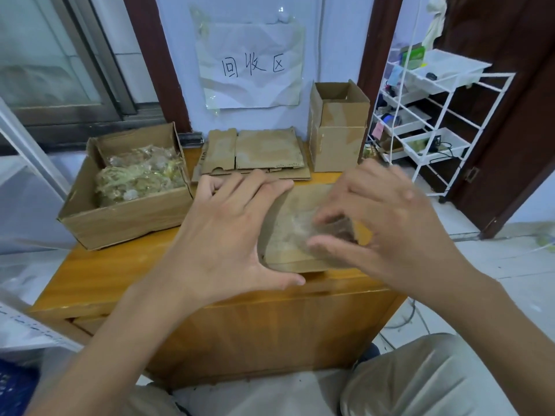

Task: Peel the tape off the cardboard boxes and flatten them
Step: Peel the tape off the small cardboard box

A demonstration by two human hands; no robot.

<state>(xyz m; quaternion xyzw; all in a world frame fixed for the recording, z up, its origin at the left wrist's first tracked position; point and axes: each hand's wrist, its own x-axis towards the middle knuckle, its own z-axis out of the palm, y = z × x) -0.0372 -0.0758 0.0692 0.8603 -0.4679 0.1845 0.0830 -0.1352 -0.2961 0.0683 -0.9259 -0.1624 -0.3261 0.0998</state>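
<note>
While the left hand [228, 232] lies spread with straight fingers over the left edge of a small cardboard box [288, 232], thumb along its near side, the right hand [387, 223] is blurred at the box's right end, its thumb and forefinger curled round a strip of clear tape [330, 228] that lifts off the cardboard. That box sits on the front half of a wooden cabinet top [99, 271], orange-brown and glossy, just in front of a stack of flattened cardboard [258, 154] lying against the back edge. To the left of the stack stands a wide open carton [120, 217] filled with crumpled used tape [141, 175], yellowish and clear. To the right of the stack stands an upright tall box [338, 130], its top flaps open, with patches of tape residue on its front face.

Behind the cabinet, a pale blue wall carries a wrinkled sheet of white paper [249, 64] taped at its corners and bearing three handwritten characters. Dark brown door frames flank this wall strip, and a sliding glass door [60, 64] shows at the far left. On the right stands a white wire rack [435, 115] with plastic trays holding small items, too small to identify. The floor on the right is pale tile. The person's knees in light grey trousers [420, 379] show at the lower edge.
</note>
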